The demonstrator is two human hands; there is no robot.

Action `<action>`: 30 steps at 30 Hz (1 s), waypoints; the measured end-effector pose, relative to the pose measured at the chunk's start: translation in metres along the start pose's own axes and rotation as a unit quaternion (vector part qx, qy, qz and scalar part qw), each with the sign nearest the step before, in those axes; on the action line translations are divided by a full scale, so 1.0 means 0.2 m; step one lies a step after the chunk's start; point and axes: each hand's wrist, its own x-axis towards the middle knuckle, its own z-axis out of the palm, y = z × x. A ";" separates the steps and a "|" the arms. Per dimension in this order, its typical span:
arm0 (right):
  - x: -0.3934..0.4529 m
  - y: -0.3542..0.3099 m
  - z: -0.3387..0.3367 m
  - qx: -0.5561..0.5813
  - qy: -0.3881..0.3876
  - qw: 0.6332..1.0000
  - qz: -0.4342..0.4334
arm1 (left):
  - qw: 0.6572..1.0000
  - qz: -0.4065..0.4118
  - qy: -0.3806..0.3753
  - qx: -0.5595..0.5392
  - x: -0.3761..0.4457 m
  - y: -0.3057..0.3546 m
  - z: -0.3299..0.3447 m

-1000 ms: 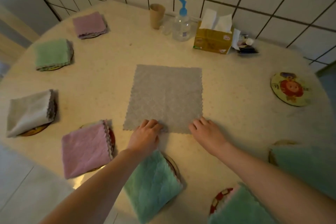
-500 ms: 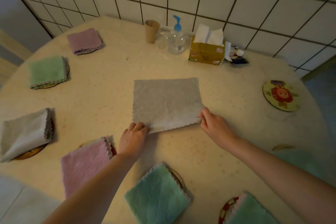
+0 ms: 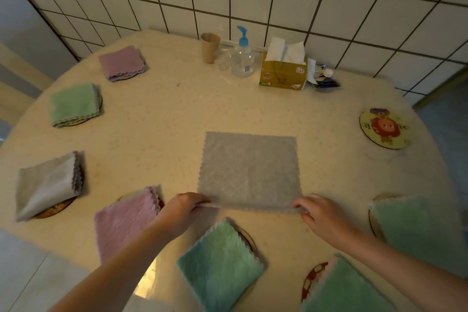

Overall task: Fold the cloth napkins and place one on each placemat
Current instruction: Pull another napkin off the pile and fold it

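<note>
A grey cloth napkin [image 3: 249, 170] lies spread flat in the middle of the round table. My left hand [image 3: 182, 210] pinches its near left corner and my right hand [image 3: 319, 213] pinches its near right corner; the near edge is lifted slightly off the table. Folded napkins sit on round placemats around the rim: purple [image 3: 121, 62], green [image 3: 73, 104], grey [image 3: 46, 185], pink [image 3: 126, 218], teal [image 3: 220, 263], teal [image 3: 349, 289] and teal [image 3: 415, 220]. One round placemat with a cartoon picture [image 3: 385, 128] at the right carries no napkin.
At the back by the tiled wall stand a brown cup [image 3: 210, 47], a clear pump bottle [image 3: 242, 54], a yellow tissue box [image 3: 283, 71] and some small items [image 3: 325, 78]. The table edge [image 3: 38, 240] curves near the bottom left.
Both hands moved from resting on the napkin's near edge out to its near corners and took hold of them. The near edge lifted. The camera view tilted up.
</note>
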 end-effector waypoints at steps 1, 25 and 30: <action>-0.01 0.00 0.00 0.025 0.006 1.000 0.013 | 0.999 -0.024 0.006 -0.028 0.00 0.00 -0.01; 0.87 0.33 0.00 0.304 0.131 0.909 0.254 | 0.889 -0.268 0.172 -0.329 0.83 -0.08 -0.09; 0.90 0.39 0.06 0.310 0.135 0.903 0.263 | 0.897 -0.271 0.166 -0.306 0.87 -0.11 -0.08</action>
